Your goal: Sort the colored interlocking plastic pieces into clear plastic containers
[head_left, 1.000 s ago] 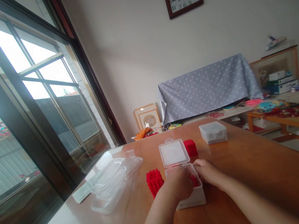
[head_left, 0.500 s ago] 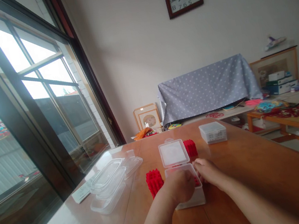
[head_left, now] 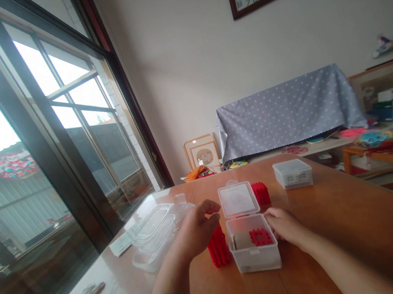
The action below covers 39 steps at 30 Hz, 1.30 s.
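Observation:
A small clear plastic box [head_left: 255, 254] stands on the wooden table [head_left: 350, 241] with its lid [head_left: 238, 199] hinged up at the back. Inside lie red toothed pieces [head_left: 261, 236] beside a pale insert. My left hand [head_left: 199, 228] hovers over a stack of red pieces [head_left: 218, 249] to the left of the box, fingers curled and apart, holding nothing. My right hand [head_left: 285, 225] rests against the box's right side, fingers closed on its wall. Another red stack [head_left: 261, 193] sits behind the lid.
Several clear plastic trays and lids [head_left: 154, 233] are stacked at the left, with a paper slip [head_left: 121, 243] beside them. A closed clear box [head_left: 293, 173] stands farther back. A large window [head_left: 29, 146] borders the table's left edge. A low wooden table [head_left: 391, 153] stands at right.
My left hand has come out of the box and moved left above the red stack. The red pieces in the box now show. The view has shifted slightly.

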Tool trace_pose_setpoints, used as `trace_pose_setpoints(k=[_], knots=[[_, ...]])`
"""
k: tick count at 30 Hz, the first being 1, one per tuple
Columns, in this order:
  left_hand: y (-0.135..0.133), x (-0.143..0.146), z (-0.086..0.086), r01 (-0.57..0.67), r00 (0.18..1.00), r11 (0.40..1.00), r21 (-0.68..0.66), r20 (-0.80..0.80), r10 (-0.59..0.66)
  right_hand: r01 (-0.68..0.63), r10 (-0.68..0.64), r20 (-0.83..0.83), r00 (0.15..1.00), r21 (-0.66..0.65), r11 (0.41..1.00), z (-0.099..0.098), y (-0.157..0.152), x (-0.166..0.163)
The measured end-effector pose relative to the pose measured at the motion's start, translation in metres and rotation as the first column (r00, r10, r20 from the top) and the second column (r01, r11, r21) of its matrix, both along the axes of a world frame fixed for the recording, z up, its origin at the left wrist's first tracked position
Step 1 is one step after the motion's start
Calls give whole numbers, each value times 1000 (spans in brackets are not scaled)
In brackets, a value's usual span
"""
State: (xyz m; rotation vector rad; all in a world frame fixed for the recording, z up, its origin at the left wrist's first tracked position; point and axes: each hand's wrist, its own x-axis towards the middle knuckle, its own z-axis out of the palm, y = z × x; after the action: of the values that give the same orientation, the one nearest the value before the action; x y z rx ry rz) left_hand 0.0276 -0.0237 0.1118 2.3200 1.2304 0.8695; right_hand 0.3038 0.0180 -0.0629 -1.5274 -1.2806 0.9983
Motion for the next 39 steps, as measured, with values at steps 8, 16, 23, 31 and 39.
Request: trace_pose_setpoints(k=[8, 16, 23, 31, 39], knots=[[0, -35, -11, -56, 975, 998, 21, -214, 59, -5, 3, -76, 997, -22, 1000, 2, -3, -3], [2, -34, -14, -45, 966, 999, 10, -255, 46, -20, 20, -85, 996, 0, 1000, -3, 0, -1], [2, -28, -11, -76, 978, 995, 59, -191, 86, -5, 3, -98, 995, -16, 1000, 4, -6, -4], [-13, 29, 7, 120, 962, 980, 157, -262, -76, -4, 5, -77, 997, 14, 1000, 6, -6, -3], [0, 78, -7, 219, 861, 974, 59, -482, -164, -1, 1, -20, 1000, 5, 1000, 7, -3, -3]])
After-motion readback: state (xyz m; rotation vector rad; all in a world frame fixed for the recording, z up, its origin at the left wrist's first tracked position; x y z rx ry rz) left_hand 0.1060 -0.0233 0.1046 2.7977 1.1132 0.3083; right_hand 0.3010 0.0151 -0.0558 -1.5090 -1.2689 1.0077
